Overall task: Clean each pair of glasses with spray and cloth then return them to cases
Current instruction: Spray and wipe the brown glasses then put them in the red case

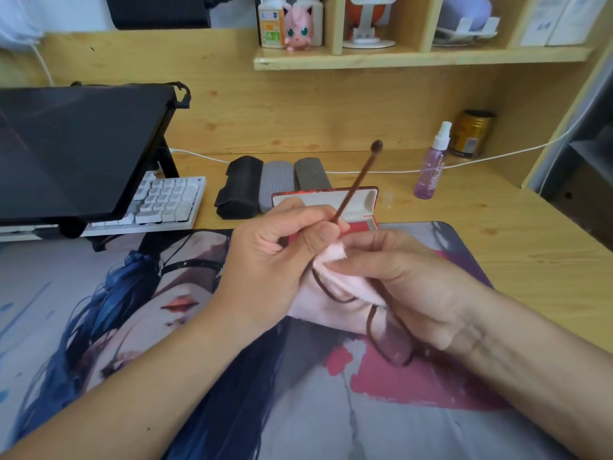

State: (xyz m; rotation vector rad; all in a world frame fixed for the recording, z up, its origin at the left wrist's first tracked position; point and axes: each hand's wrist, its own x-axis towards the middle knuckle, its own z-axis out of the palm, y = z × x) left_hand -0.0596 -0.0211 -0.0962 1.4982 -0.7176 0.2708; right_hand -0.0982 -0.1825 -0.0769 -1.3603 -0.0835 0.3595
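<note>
Bare desk [497, 227] lies open between the open red case [365, 202] and the spray bottle [433, 164]. Three closed cases [275, 184] block the rear centre; keyboard [166, 200] and laptop [76, 147] obstruct the left.

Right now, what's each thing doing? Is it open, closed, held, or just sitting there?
Brown glasses: held in both hands, one temple arm unfolded and sticking up.
Pink cloth: pressed against a lens.
Left hand: grips the glasses.
Right hand: pinches the cloth.
Red case: open.
Black case, light grey case, dark grey case: closed.
Spray bottle: upright on the desk.
</note>
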